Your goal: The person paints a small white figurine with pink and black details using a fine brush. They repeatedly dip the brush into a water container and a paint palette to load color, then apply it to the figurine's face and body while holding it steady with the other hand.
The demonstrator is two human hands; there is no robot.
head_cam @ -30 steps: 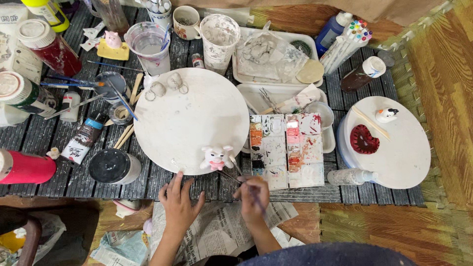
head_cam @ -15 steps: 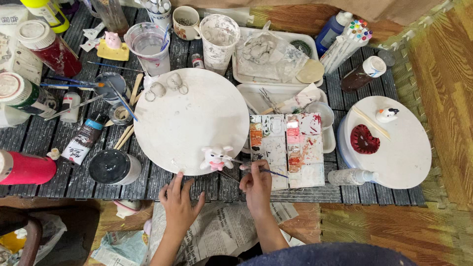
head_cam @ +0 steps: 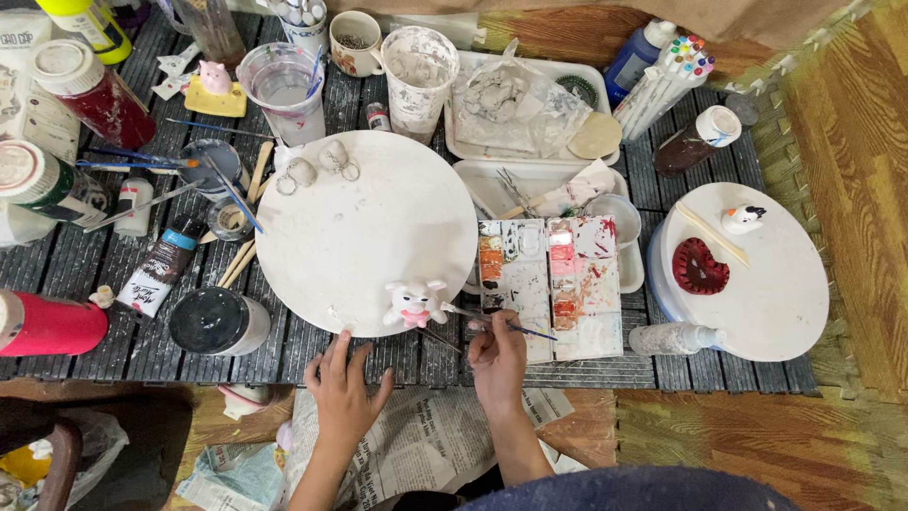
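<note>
A small white clay animal figure with pink marks stands at the near edge of a round white board. My right hand grips a thin paintbrush whose tip touches the figure's right side. My left hand lies flat with fingers spread just below the board's near edge, holding nothing. A rectangular paint palette with red and orange smears lies right of the figure.
Paint bottles, a water cup, brushes and a dark jar crowd the left. A tray with a bag sits behind. Another round board at right bears a red heart. Newspaper lies below.
My right hand has risen from near the table's front edge and brought the brush tip leftward onto the figure. My left hand has stayed in place.
</note>
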